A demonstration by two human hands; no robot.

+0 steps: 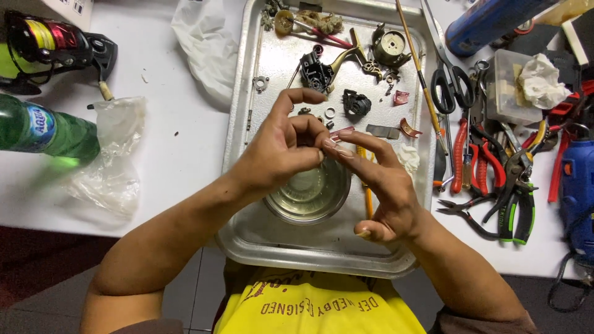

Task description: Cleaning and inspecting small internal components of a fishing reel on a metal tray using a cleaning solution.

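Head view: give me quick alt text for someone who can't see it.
Two bare hands, left hand and right hand, pinch something tiny between their fingertips above a small glass bowl on a metal tray strewn with small dismantled mechanical parts. Pliers and scissors lie to the right.

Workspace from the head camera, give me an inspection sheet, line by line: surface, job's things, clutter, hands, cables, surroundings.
Surface: white table carrying a metal tray.
Job's things: the fingertips of both hands meet over a round glass dish on the tray; what they pinch is too small to tell. Small dark and brass mechanism parts lie at the tray's far end.
Clutter: pliers and cutters and scissors to the right of the tray; green bottle and crumpled plastic bag to its left.
Hands: left hand and right hand, both bare.
Cables: dark cord at the right edge.
Surroundings: fishing reel far left; tiled floor below.
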